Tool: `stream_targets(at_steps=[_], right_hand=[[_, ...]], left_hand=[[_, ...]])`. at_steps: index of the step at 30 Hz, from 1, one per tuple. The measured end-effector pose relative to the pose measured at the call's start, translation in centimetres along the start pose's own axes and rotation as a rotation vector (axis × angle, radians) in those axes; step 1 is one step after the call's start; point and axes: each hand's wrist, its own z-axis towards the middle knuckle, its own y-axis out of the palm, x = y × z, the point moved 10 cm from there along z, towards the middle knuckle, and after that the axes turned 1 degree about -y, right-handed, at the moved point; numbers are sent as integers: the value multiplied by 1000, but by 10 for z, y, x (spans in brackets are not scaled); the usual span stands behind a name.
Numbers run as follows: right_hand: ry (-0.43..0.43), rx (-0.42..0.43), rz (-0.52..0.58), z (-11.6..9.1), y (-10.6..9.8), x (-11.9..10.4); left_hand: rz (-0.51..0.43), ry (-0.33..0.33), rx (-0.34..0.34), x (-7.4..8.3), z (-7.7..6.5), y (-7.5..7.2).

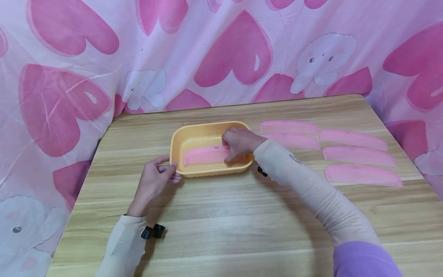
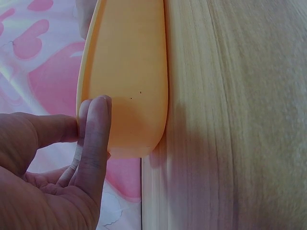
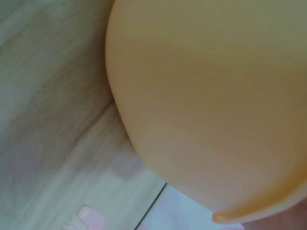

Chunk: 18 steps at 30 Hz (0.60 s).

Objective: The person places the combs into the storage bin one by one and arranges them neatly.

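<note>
A pink comb (image 1: 202, 156) lies inside a yellow-orange plastic basin (image 1: 178, 138), its teeth toward the front. My right hand (image 1: 240, 142) reaches over the basin's right end and grips the comb across its width, thumb at the toothed side and fingers at the back edge. At the basin's front left corner, my left hand (image 1: 155, 179) pinches the rim; the left wrist view shows its fingers (image 2: 96, 129) against the outer wall. In the right wrist view the basin's wall (image 3: 206, 105) fills most of the picture, hiding nearly all of the right hand.
Right of the basin, several more pink combs lie flat in two columns, such as one at the back (image 1: 288, 127) and one at the front right (image 1: 363, 176). All stand on a wood-grain table (image 1: 221, 219). A pink heart-print curtain (image 1: 232, 50) hangs behind it.
</note>
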Motion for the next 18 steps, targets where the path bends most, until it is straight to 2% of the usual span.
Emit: stream_targets(at_steps=[8, 14, 18], right_hand=[[-38, 18, -10, -9, -8, -5], [-93, 96, 55, -25, -39, -11], [-110, 147, 94, -40, -61, -6]], left_hand=[[7, -1, 0, 0, 0, 0], [8, -21, 1, 0, -1, 0], [9, -29, 2, -1, 0, 0]])
